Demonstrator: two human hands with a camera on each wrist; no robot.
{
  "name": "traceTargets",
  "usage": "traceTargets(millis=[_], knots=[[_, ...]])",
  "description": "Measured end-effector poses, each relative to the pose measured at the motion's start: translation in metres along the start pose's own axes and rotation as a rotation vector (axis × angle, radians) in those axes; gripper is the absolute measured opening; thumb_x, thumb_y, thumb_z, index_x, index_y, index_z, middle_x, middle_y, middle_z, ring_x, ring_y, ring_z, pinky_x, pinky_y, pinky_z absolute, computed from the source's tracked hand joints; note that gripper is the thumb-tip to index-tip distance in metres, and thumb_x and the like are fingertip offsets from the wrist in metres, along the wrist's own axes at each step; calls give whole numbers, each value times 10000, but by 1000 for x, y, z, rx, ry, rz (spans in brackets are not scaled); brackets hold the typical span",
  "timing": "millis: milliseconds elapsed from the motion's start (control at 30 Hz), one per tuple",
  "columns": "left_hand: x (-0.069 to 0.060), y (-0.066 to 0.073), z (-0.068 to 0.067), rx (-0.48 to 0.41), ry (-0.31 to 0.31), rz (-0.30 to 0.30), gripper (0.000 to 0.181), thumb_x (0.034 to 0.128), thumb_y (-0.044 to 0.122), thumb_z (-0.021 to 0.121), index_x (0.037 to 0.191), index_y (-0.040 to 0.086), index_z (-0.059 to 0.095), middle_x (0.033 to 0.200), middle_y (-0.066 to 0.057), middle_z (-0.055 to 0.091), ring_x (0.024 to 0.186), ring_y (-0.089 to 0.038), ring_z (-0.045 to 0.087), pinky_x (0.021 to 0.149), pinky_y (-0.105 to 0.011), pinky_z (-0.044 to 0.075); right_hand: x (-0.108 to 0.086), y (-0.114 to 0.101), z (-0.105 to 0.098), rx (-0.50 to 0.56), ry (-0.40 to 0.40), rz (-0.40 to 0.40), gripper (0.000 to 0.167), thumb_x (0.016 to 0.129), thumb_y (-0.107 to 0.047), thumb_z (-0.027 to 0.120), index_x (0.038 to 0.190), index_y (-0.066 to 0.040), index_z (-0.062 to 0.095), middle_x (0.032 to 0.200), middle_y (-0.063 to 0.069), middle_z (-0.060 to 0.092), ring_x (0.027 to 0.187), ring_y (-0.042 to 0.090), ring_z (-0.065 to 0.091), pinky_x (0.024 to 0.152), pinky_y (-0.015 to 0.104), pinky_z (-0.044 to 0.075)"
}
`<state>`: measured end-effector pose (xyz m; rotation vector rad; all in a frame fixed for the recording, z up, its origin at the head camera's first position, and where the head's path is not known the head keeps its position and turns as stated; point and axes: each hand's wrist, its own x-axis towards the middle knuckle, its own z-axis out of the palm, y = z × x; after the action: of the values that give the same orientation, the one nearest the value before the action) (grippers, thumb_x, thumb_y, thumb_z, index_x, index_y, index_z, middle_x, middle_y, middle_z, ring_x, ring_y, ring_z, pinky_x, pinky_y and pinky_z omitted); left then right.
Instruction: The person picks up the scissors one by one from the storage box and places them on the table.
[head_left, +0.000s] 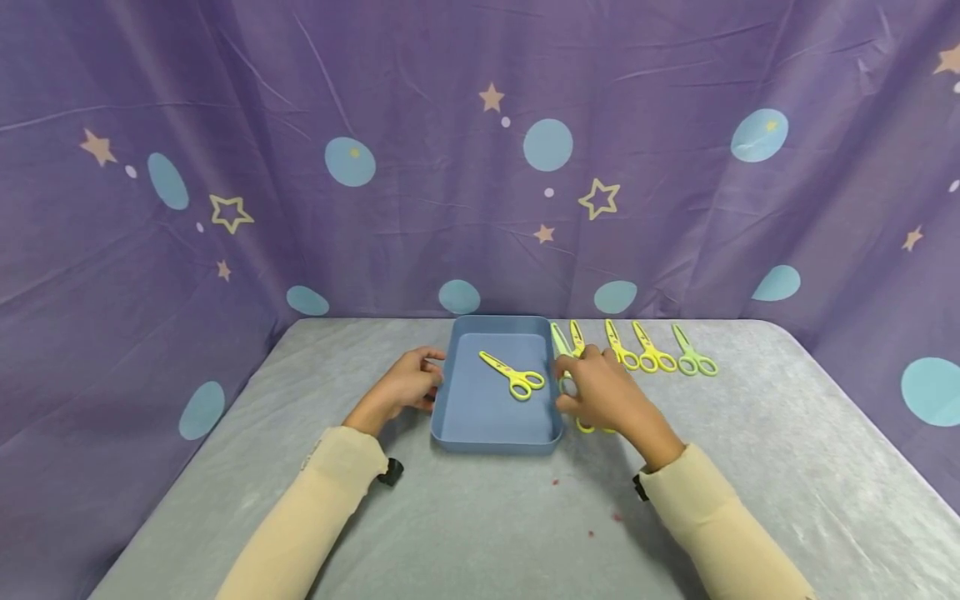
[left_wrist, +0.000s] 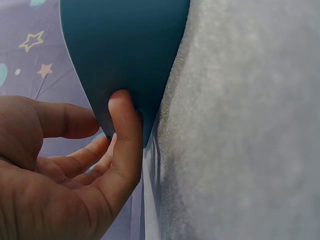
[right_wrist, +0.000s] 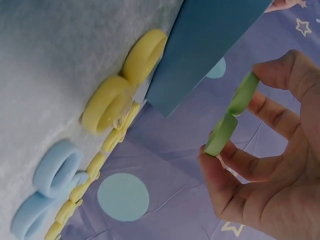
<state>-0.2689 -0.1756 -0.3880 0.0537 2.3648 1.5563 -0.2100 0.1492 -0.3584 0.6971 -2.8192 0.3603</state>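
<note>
My left hand [head_left: 408, 379] rests fingertips against the outer left wall of a shallow blue tray [head_left: 495, 446], also filling the top of the left wrist view. Yellow scissors [head_left: 510, 372] lie inside the tray, blades toward the back left. Just right of the tray, my right hand [head_left: 603, 387] pinches the handle loops of green scissors [right_wrist: 232, 117] between thumb and fingers; their blades are hidden in the right wrist view. Beneath and beside that hand lie yellow scissors [right_wrist: 107, 102] and light blue scissors [right_wrist: 57, 167], partly covered by it in the head view.
Right of the hand, a row holds more yellow scissors [head_left: 645, 342] and, at its end, green scissors [head_left: 693, 354]. A grey cloth covers the table [head_left: 465, 533]. A purple patterned curtain [head_left: 420, 242] stands along the back and sides.
</note>
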Motion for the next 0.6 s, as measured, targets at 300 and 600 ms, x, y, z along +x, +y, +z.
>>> traceTargets(millis=[300,600], knots=[[1,-1,1,3,1,-1,486,1028,33,500,1509,53,431,1182,-206,541,824,-276,586,640,-406,576,-9,15,-1,-15,28,-16,249,790,-198,787,1024,-145,722,817,43,607,816,273,537,761,489,438],[0,0,0,5,9,-10,482,1028,31,495,1507,61,440,1201,-206,545,836,-274,583,640,-403,576,-18,31,-5,-7,-21,67,293,829,-234,838,1077,-123,729,954,133,643,905,369,565,729,528,468]])
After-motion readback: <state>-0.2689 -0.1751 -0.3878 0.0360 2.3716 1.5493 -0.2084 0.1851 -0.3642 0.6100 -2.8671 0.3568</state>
